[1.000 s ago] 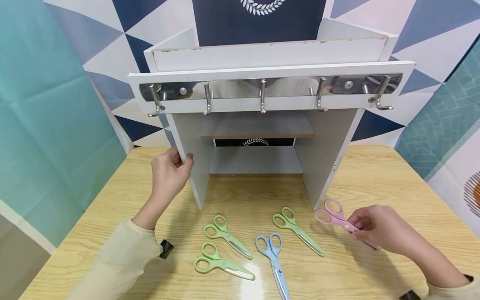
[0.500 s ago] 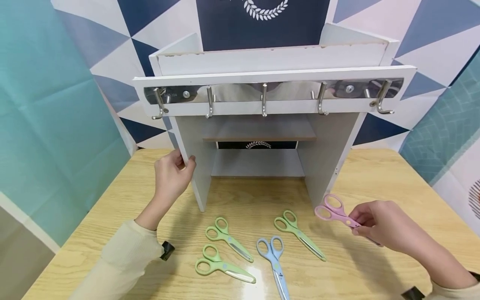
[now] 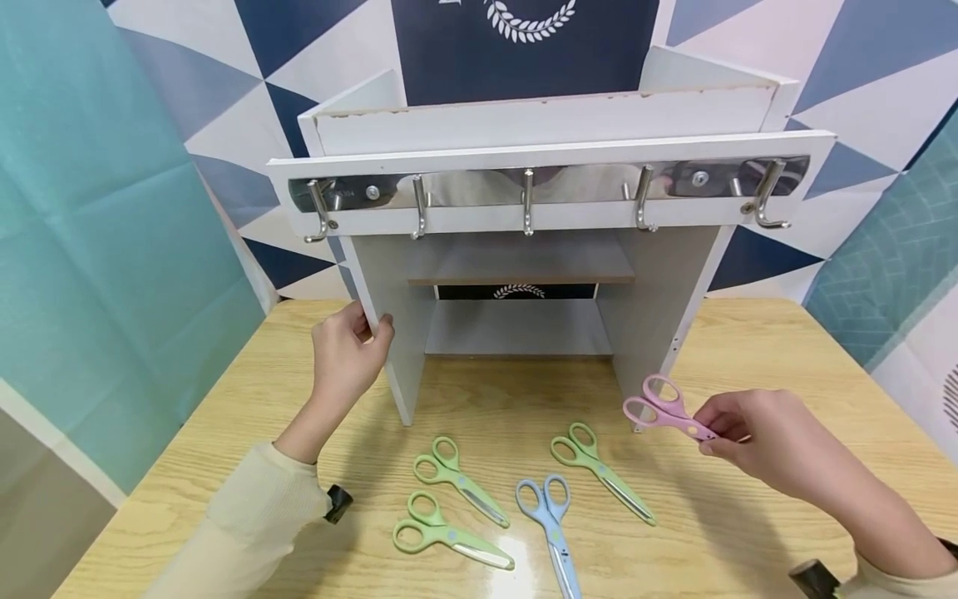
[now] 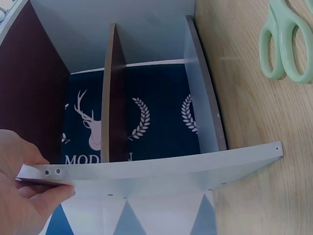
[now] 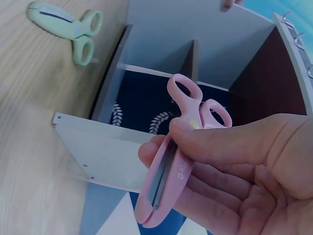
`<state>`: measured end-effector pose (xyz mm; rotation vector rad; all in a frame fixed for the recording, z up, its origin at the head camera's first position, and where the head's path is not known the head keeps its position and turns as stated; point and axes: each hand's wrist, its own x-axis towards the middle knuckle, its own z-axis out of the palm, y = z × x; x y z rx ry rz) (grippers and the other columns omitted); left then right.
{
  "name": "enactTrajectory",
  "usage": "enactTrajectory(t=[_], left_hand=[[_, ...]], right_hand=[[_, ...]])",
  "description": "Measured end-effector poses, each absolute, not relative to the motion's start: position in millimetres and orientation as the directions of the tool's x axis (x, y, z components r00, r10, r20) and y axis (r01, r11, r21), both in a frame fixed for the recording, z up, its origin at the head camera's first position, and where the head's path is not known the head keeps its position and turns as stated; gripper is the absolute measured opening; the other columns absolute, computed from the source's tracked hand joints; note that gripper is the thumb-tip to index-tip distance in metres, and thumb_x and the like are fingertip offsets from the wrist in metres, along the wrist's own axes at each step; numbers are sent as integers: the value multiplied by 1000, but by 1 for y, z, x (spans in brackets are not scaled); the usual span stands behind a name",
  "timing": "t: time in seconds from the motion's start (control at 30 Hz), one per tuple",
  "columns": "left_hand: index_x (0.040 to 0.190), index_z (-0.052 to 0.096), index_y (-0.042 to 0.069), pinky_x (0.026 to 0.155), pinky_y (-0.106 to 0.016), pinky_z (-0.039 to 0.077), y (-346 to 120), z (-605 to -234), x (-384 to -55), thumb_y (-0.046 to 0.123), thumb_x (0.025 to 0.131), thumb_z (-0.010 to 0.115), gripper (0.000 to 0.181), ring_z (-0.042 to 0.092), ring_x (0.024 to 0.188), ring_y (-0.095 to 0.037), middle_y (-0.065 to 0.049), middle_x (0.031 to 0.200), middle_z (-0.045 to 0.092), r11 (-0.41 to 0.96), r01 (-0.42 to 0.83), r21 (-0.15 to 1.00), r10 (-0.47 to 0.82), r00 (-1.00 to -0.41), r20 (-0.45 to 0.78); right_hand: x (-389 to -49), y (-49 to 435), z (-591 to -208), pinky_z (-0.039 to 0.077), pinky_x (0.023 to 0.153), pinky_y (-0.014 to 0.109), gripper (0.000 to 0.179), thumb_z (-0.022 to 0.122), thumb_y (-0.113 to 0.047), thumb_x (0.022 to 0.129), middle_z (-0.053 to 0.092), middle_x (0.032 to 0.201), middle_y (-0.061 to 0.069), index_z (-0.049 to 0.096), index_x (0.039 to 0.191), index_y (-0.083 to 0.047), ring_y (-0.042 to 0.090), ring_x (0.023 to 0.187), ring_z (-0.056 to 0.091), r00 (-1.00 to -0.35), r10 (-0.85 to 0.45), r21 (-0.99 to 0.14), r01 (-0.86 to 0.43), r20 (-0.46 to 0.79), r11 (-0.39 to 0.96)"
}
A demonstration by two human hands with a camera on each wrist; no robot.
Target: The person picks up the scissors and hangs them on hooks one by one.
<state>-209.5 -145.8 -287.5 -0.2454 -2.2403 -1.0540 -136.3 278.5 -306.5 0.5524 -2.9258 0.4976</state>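
Pink scissors (image 3: 669, 409) are held in my right hand (image 3: 771, 437), above the table at the shelf's right side. In the right wrist view, thumb and fingers pinch the pink scissors (image 5: 171, 161) near the pivot, handle loops pointing away from the palm. My left hand (image 3: 348, 349) grips the front edge of the left side panel (image 3: 389, 341) of a white shelf unit, thumb inside and fingers outside. The left wrist view shows that hand (image 4: 24, 191) pinching the panel's edge. Across the shelf's front runs a metal rail with several hooks (image 3: 528, 200).
On the wooden table (image 3: 247, 391) lie green scissors (image 3: 456, 481), a second green pair (image 3: 449, 532), a third green pair (image 3: 602, 472) and blue scissors (image 3: 550, 528). A patterned cloth (image 3: 217, 108) hangs behind the shelf. Teal cloth (image 3: 97, 249) covers the left side.
The right hand has lifted the pink scissors slightly higher. My left hand keeps its grip on the panel. The head view has shifted a little.
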Motion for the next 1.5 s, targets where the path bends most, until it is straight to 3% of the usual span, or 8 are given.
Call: enactTrajectory(t=[0.47,0.9,1.27,1.5], left_hand=[[81,68,-6,70,-40,59,-145,-286,-208,4,80,60,13,73,74,-28,-20,74,73,674,404,618,-106,-775,622],[97,68,-11,77,-45,60,-146,-288,-209,1,80,60,23,73,85,-33,-25,88,73,635,420,648,-98,-788,608],[99,68,-11,78,-45,60,-145,-289,-210,1,80,60,24,73,86,-33,-25,90,73,623,431,653,-92,-788,608],[99,68,-11,76,-46,60,-146,-289,-209,1,79,60,24,73,85,-33,-26,91,73,632,429,645,-88,-788,610]], right_hand=[[-132,276,-290,52,54,14,18,80,-7,72,67,68,-14,69,80,-19,-14,60,54,-903,-316,-286,-397,290,872],[-133,270,-271,48,54,7,17,80,-8,73,70,70,-13,71,84,-17,-15,61,54,-878,-304,-293,-420,370,859],[-131,263,-255,45,54,2,21,80,-3,71,69,68,-12,71,84,-16,-15,59,53,-839,-308,-285,-461,448,841],[-127,261,-245,45,55,1,25,82,-5,69,69,66,-15,70,82,-23,-24,60,53,-809,-269,-258,-451,523,855]])
